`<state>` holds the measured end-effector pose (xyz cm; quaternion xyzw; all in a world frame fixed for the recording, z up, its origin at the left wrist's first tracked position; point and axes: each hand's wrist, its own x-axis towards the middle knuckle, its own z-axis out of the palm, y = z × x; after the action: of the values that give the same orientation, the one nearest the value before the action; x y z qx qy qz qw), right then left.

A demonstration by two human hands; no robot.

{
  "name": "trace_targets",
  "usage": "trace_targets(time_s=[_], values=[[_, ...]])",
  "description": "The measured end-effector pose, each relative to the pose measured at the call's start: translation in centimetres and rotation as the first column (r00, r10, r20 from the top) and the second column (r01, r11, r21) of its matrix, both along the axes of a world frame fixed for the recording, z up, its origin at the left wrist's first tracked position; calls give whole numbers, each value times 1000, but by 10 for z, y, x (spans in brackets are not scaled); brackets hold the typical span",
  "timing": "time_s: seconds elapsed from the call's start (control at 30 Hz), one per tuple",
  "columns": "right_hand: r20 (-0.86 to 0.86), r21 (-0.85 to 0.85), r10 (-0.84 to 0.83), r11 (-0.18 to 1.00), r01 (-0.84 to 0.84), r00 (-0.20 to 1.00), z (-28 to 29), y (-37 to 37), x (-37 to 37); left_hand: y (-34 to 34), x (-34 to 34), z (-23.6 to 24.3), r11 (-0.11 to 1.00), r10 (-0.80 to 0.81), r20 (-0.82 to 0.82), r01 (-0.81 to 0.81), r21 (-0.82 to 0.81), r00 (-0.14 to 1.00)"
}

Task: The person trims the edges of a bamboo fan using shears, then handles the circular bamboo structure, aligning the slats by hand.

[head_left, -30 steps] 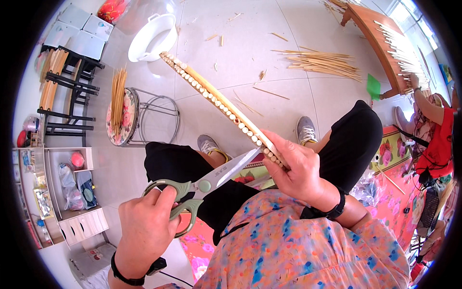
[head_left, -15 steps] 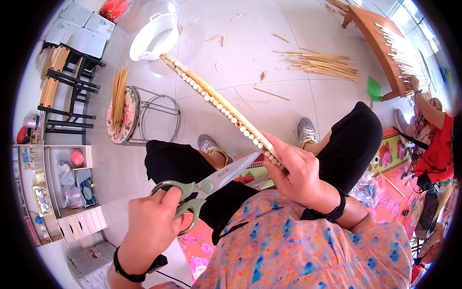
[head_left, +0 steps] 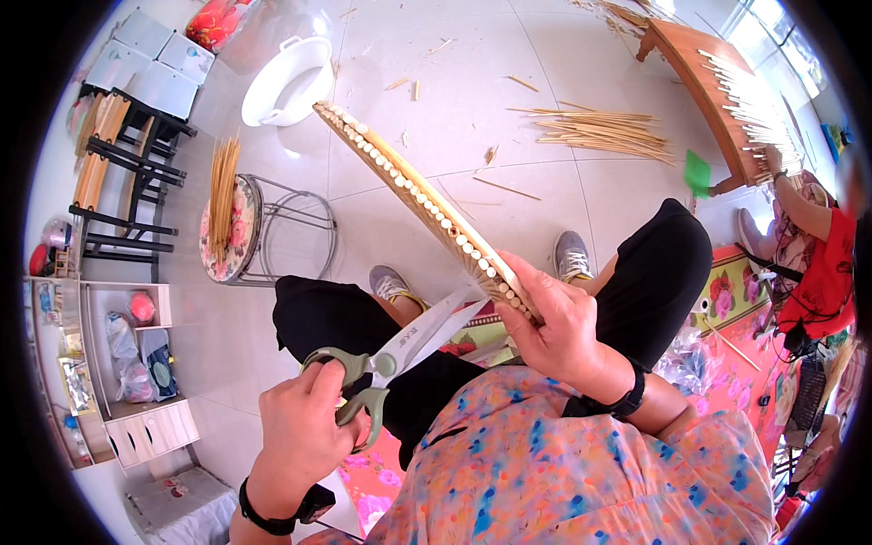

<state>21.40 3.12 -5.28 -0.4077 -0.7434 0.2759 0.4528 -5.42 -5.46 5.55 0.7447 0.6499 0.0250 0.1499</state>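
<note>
In my left hand (head_left: 304, 422) is a pair of scissors (head_left: 387, 364) with green handles, its fingers closed through the loops. The blades are spread, and their tips lie close to the lower end of a flat panel of pale straw-like sticks (head_left: 413, 193) bound side by side. Whether the tips touch the panel I cannot tell. My right hand (head_left: 565, 322) pinches that lower end, thumb on top and fingers beneath. The panel slants up to the far left, its row of round, whitish cut ends toward me.
Loose sticks (head_left: 604, 132) and scraps lie on the tiled floor. A white basin (head_left: 292, 86) stands far left, near a round stool (head_left: 238, 245) bearing a stick bundle (head_left: 223, 195). At right, a person in red (head_left: 822, 272) reaches to a wooden bench (head_left: 708, 100) covered with pale sticks.
My left hand and the scissors have shifted slightly right, and the blades have spread wider. The panel has tilted, showing more of its underside. My right hand keeps its hold.
</note>
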Motion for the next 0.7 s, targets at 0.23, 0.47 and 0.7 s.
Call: trace_targets(time_s=[0.23, 0.47, 0.7], values=[[-11, -17, 36, 999, -36, 999, 2, -3, -2, 2, 2, 11, 996, -76, -100, 71, -52, 992], [-12, -14, 53, 998, -53, 999, 4, -5, -2, 5, 7, 18, 994, -73, -122, 63, -88, 990], [-2, -9, 55, 998, -55, 999, 4, -4, -1, 7, 10, 22, 993, -86, -97, 77, -94, 992]])
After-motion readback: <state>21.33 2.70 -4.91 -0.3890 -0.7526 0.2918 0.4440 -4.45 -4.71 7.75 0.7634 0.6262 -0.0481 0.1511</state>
